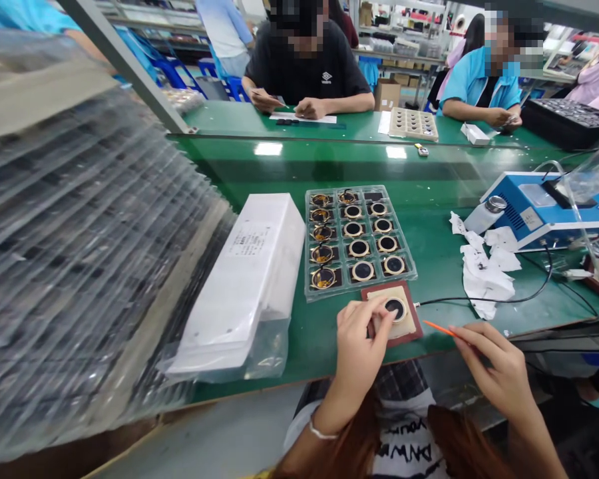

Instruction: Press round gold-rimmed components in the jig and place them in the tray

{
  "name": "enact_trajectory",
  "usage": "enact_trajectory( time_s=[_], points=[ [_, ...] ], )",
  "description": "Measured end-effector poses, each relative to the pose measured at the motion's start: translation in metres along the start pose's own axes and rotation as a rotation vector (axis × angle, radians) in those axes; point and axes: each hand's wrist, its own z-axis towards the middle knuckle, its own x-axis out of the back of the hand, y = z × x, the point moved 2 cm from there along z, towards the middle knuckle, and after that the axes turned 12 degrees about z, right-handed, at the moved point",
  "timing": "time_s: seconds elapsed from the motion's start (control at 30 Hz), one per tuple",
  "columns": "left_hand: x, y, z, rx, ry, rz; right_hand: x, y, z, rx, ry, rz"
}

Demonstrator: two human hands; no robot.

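Observation:
My left hand (pixel 363 336) has its thumb and fingers closed on the left edge of a round watch case (pixel 396 309) with a dark face and pale gold rim. That case rests on a square beige pad with a reddish-brown border (pixel 413 324). In my right hand (pixel 494 359), thumb and fingers pinch a thin orange stick (pixel 439 328), its tip pointing left toward the pad and apart from it. Just beyond the pad lies a clear plastic tray (pixel 343 291) with several similar watch cases in its compartments; those in the left column show orange-gold insides.
A long white box (pixel 239 279) in plastic and tall stacked clear trays (pixel 80 253) stand at left. On the right are crumpled white wipes (pixel 484 279), a bottle (pixel 485 214), a blue machine (pixel 554 206) and a black cable (pixel 479 303). Co-workers sit across the green bench.

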Motion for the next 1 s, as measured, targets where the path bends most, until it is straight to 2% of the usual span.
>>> enact_trajectory(
  time_s=[0.23,0.6,0.8,0.9,1.0],
  points=[
    [-0.011,-0.001,0.002,-0.053,0.028,0.204,-0.011,0.0,0.005,-0.002,0.046,0.082],
    [-0.011,-0.007,0.0,-0.173,0.043,0.217,-0.017,0.011,0.006,-0.055,0.05,0.159],
    [-0.005,-0.006,-0.003,-0.184,0.001,0.224,-0.023,0.024,0.001,-0.173,0.161,0.199],
    [-0.005,-0.006,-0.004,-0.227,-0.011,0.241,-0.024,0.025,0.004,-0.146,0.231,0.281],
    [-0.006,-0.007,-0.004,-0.227,0.0,0.253,-0.024,0.02,0.012,-0.099,0.222,0.241]
  ],
)
